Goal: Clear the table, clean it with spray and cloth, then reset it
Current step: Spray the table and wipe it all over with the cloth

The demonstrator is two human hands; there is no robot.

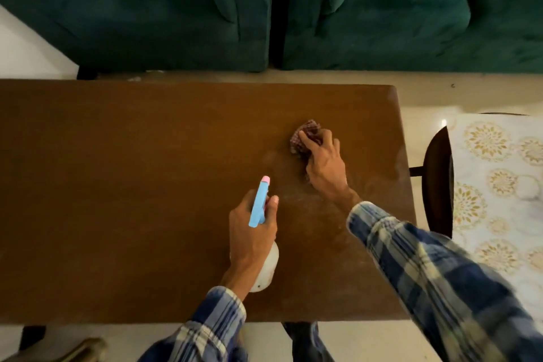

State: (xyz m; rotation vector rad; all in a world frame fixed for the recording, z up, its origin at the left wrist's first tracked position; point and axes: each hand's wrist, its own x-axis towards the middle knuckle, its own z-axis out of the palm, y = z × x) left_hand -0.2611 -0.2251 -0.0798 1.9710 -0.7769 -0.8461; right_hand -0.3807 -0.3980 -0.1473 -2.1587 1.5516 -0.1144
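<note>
A brown wooden table (pixel 117 185) fills the middle of the view. My left hand (pixel 252 238) grips a spray bottle (pixel 260 203) with a blue head, a pink nozzle tip and a white body, held above the table's near centre with the nozzle pointing away from me. My right hand (pixel 323 164) presses a crumpled dark red checked cloth (pixel 305 135) onto the tabletop toward the right end. A faint wet or dusty smear lies on the wood between the two hands.
Two dark green sofas (pixel 147 9) stand just beyond the table's far edge. A dark chair (pixel 437 179) stands at the table's right end, with a patterned white and gold surface (pixel 499 179) beyond it. Pale floor shows at the near edge.
</note>
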